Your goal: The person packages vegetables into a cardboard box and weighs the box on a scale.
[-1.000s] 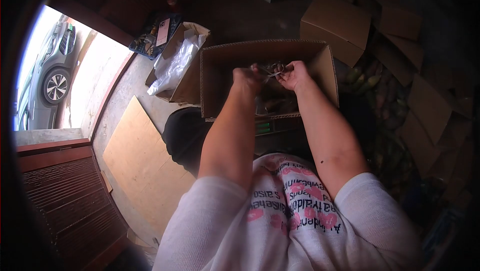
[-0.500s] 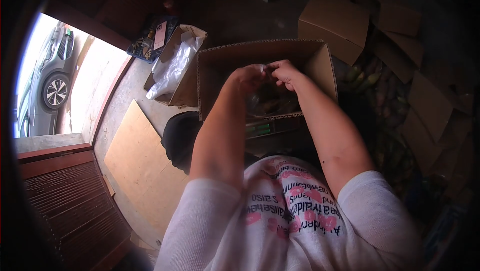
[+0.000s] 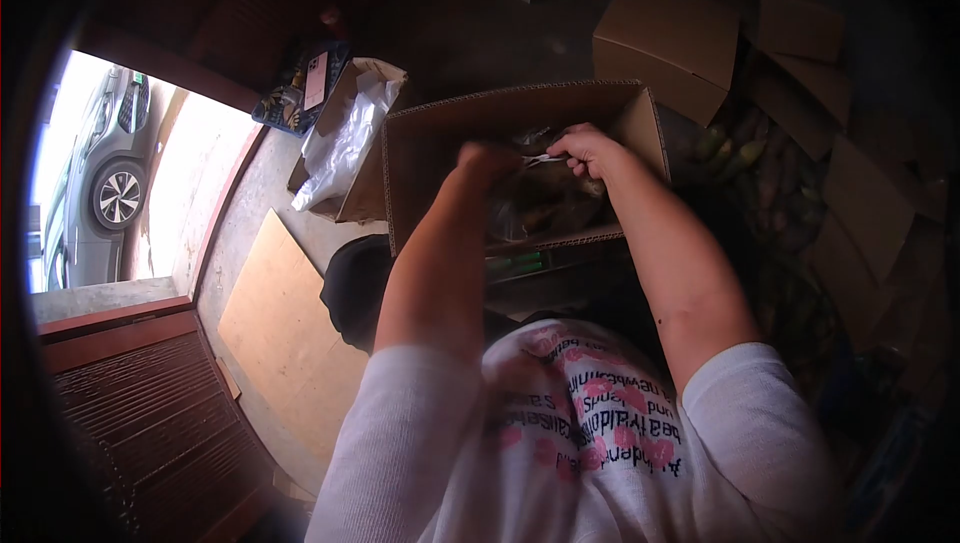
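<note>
Both hands work inside an open cardboard box in front of me. A thin white plastic strip stretches between them, over the contents. My right hand is closed, pinching one end between thumb and fingers. My left hand is a closed fist at the other end, dark and somewhat blurred, with its fingers mostly hidden. Below the hands lies a clear plastic bag with brownish contents too dim to make out.
A narrow carton with a clear plastic sheet stands left, near a blue tray holding a phone. Cardboard boxes and a dim heap of produce lie right. A flat board lies on the floor left.
My hands have moved apart, and the white strip now shows stretched between them. My right hand has shifted slightly right, my left slightly left. The view has moved a little.
</note>
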Demonstrator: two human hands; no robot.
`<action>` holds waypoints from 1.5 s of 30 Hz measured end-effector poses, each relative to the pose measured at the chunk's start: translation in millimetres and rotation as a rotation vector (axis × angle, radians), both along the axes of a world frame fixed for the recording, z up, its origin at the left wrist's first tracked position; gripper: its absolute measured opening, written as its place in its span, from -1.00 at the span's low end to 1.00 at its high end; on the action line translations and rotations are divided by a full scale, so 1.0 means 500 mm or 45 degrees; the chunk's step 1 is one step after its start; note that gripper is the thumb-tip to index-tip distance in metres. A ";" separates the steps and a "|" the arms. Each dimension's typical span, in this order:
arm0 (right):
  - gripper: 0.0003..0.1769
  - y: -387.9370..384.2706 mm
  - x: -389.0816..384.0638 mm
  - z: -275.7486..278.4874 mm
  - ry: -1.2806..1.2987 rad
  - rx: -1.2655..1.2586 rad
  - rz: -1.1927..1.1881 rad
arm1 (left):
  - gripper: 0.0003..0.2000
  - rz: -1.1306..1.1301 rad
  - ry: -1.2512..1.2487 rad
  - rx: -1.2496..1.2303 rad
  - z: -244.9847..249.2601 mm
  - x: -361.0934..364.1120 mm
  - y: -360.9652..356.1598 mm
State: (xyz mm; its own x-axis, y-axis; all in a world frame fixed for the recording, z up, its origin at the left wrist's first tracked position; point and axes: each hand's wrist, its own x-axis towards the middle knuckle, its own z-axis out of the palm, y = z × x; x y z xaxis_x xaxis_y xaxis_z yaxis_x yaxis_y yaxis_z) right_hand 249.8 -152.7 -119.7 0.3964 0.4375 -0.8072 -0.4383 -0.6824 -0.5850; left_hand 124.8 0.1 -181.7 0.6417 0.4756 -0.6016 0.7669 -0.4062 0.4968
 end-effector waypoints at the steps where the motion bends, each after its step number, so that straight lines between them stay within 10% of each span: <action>1: -0.75 -0.004 -0.008 -0.007 -0.168 -0.100 0.103 | -0.62 -0.089 0.099 0.116 0.009 0.003 0.001; 8: -0.73 0.001 -0.049 0.066 -0.577 -0.097 0.451 | -0.47 -0.143 0.187 0.468 0.017 0.001 0.016; 11: -0.83 -0.073 -0.014 0.177 -1.327 0.492 0.824 | -0.60 -0.084 -0.642 0.512 0.235 -0.112 0.015; 15: -0.73 -0.214 0.052 0.334 -1.469 0.297 0.634 | -0.49 0.244 -0.169 0.993 0.501 -0.238 0.038; 21: -0.33 -0.288 0.049 0.262 -1.233 -0.333 1.067 | -0.06 -0.069 0.500 0.580 0.430 -0.267 0.078; 33: -0.77 -0.179 0.086 0.239 -0.892 -0.103 0.693 | -0.58 -0.422 0.254 0.479 0.355 -0.225 0.197; 40: -0.82 -0.006 0.094 0.416 -1.079 -0.134 0.940 | -0.71 -0.307 -0.186 0.275 0.324 -0.330 0.308; 45: -0.67 0.101 0.060 0.548 -1.369 -0.011 1.084 | -0.70 0.290 -0.285 0.114 0.488 -0.483 0.262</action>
